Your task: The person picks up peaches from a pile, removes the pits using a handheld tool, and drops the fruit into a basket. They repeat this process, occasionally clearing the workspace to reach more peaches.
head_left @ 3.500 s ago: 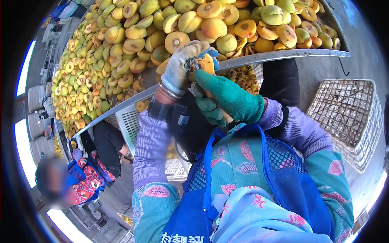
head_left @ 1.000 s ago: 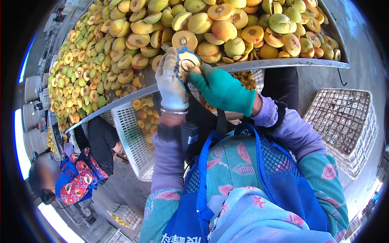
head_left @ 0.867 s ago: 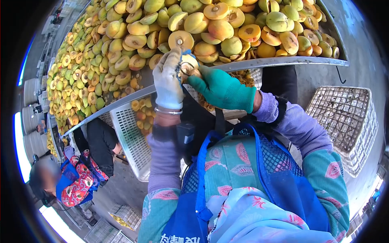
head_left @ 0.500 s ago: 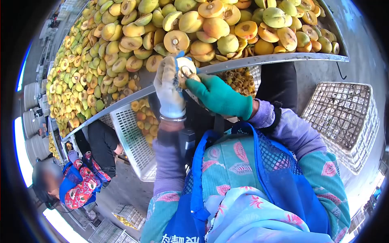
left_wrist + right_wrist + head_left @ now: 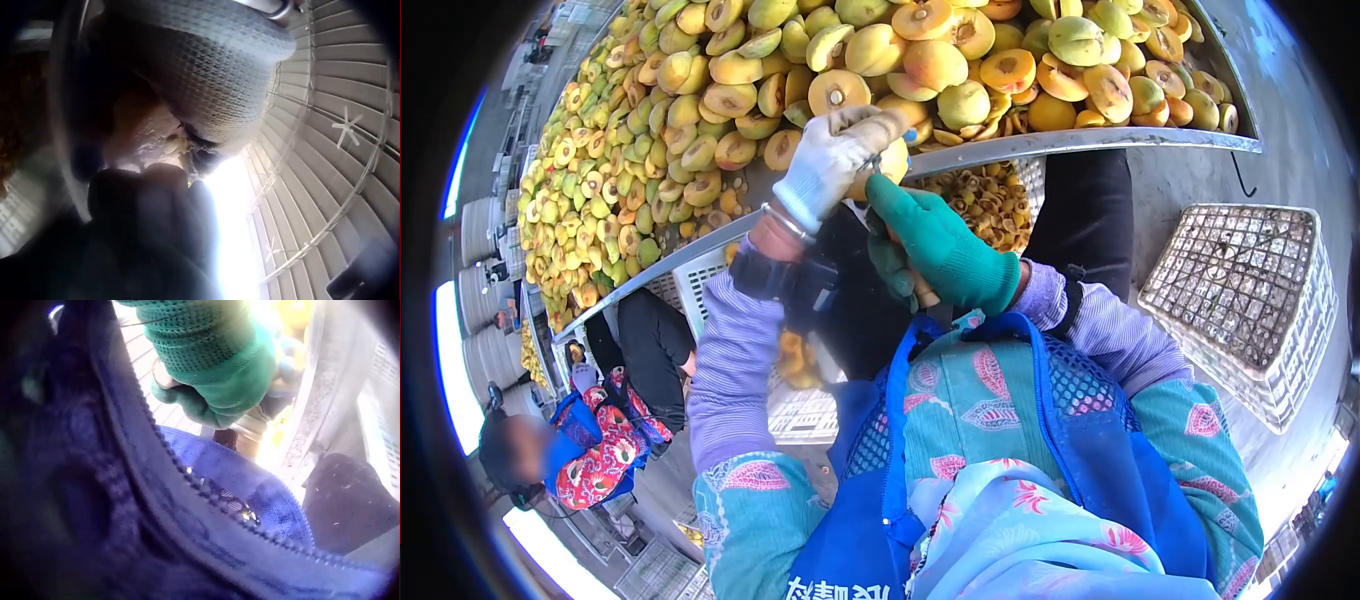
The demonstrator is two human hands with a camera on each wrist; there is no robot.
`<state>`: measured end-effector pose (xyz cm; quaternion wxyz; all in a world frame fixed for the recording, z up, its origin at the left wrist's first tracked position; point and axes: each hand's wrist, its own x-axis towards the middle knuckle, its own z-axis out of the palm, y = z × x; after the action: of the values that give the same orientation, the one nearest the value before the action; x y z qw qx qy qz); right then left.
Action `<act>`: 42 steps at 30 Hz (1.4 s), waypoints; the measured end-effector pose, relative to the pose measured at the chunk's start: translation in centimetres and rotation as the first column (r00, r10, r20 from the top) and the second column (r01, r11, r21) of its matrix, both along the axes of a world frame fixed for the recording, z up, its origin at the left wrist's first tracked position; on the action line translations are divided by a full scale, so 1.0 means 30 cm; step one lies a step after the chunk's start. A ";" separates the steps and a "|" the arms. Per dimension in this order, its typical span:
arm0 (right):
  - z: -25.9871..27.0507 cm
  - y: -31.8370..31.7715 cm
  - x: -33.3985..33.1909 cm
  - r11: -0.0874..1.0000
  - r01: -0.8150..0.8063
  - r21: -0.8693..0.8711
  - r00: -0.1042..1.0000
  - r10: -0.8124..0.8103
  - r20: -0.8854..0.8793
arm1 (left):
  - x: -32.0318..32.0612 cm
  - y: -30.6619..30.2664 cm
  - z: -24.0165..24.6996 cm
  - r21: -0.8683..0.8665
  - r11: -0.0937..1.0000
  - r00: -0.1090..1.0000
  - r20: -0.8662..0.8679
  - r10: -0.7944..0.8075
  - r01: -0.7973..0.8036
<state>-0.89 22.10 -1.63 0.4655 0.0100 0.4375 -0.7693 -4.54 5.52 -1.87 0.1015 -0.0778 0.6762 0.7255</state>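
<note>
In the head view my left hand (image 5: 832, 160), in a pale glove with blue fingertips, grips a yellow peach half (image 5: 894, 160) just past the tray's near edge. My right hand (image 5: 948, 245), in a green glove, is curled round a pitting tool's wooden handle (image 5: 924, 291), whose end sticks out below the fist. Its thumb side meets the fruit, and the tool's tip is hidden there. The left wrist view has the peach's wet flesh (image 5: 150, 134) close between both gloves. The right wrist view gives the green glove (image 5: 212, 375) and the handle's end (image 5: 164, 375).
A metal-edged tray (image 5: 1090, 150) heaped with cut peaches (image 5: 700, 110) spans the front. Below it sit peach scraps (image 5: 985, 205) and a white crate (image 5: 695, 285). An upturned dirty crate (image 5: 1235, 285) stands at right. Another person (image 5: 605, 440) sits at left.
Half a second ago the peach's cut face showed, with a curved blade at its stone. My left hand has since tilted over the fruit, its forearm swinging left; the tool handle now shows under my right fist.
</note>
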 end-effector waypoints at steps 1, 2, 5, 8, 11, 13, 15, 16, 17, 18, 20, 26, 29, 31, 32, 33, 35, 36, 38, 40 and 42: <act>0.004 0.004 -0.010 0.999 -0.016 -0.038 0.999 0.018 0.038 | -0.008 0.012 -0.005 0.024 0.999 0.999 -0.029 0.040 -0.039; 0.015 0.015 -0.034 0.997 -0.030 -0.076 0.997 0.036 0.073 | -0.023 0.029 -0.012 0.050 0.996 0.995 -0.060 0.080 -0.077; 0.054 0.045 -0.079 0.992 -0.112 0.052 0.994 0.112 -0.003 | -0.014 0.127 -0.017 0.203 0.902 0.916 -0.044 0.398 -0.382; 0.069 0.097 -0.101 0.981 -0.173 0.085 0.985 0.174 -0.015 | -0.034 0.096 -0.036 -0.043 0.971 0.969 -0.087 0.229 -0.234; 0.055 0.069 -0.096 0.942 -0.071 -0.327 0.882 0.212 0.420 | -0.071 0.046 -0.052 0.222 0.969 0.995 0.032 0.098 -0.103; 0.055 0.039 -0.059 0.999 -0.030 -0.019 0.995 0.031 0.097 | -0.086 0.041 -0.030 0.117 0.993 1.000 0.021 -0.015 0.013; 0.031 0.022 -0.040 0.992 0.015 0.125 0.999 -0.011 -0.036 | -0.102 0.076 0.006 -0.217 0.967 0.991 0.038 -0.131 0.136; 0.022 0.025 -0.055 0.997 -0.002 -0.076 0.990 0.013 0.142 | -0.097 0.085 -0.011 -0.060 0.997 0.998 0.029 -0.054 0.055; 0.017 0.029 -0.074 0.961 0.013 -0.277 0.950 0.075 0.304 | -0.092 0.091 -0.037 0.095 0.995 0.999 0.027 0.025 -0.028; 0.010 0.033 -0.088 0.884 0.063 -0.464 0.882 0.168 0.440 | -0.070 0.112 -0.017 0.291 0.953 0.995 0.079 0.065 -0.085; -0.009 0.052 -0.102 0.831 0.012 -0.555 0.876 0.260 0.407 | -0.048 0.144 0.005 0.487 0.859 0.986 0.130 0.107 -0.157; -0.032 0.109 -0.076 0.670 -0.012 -0.742 0.794 0.457 0.401 | -0.018 0.154 -0.042 0.455 0.890 0.999 0.045 0.026 -0.044; -0.010 0.129 -0.049 0.608 0.036 -0.793 0.746 0.512 0.426 | -0.002 0.181 -0.006 0.590 0.807 1.000 0.021 -0.016 0.001; 0.000 0.138 -0.052 0.585 0.039 -0.810 0.737 0.530 0.419 | 0.009 0.207 0.021 0.691 0.723 1.000 0.018 0.017 -0.025; 0.002 0.141 -0.052 0.562 0.031 -0.826 0.726 0.556 0.405 | 0.024 0.205 0.030 0.713 0.696 0.996 0.063 0.055 -0.084; 0.008 0.143 -0.052 0.539 0.023 -0.842 0.712 0.582 0.393 | 0.042 0.203 0.035 0.733 0.665 0.989 0.110 0.095 -0.146; 0.032 0.140 -0.049 0.426 -0.012 -0.905 0.681 0.666 0.304 | 0.066 0.177 0.006 0.727 0.553 0.908 0.261 0.327 -0.408; 0.022 0.149 -0.041 0.516 -0.028 -0.856 0.714 0.610 0.344 | 0.102 0.160 0.027 0.613 0.545 0.803 0.282 0.525 -0.572; -0.036 0.213 -0.047 0.671 -0.064 -0.738 0.767 0.506 0.394 | 0.263 -0.067 0.002 0.550 0.686 0.866 0.161 0.473 -0.476; -0.236 0.262 -0.050 0.839 -0.119 -0.531 0.799 0.398 0.450 | 0.301 -0.161 0.034 -0.347 0.681 0.737 -0.048 0.674 -0.645; -0.373 0.259 -0.026 0.959 -0.158 -0.234 0.891 0.241 0.385 | 0.253 -0.195 0.084 -0.853 0.389 0.801 -0.054 0.597 -0.348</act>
<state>-1.67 29.88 -12.82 0.6221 0.0795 0.2508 -0.7374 3.04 -0.31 0.65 -0.0723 -0.4016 0.8634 0.2966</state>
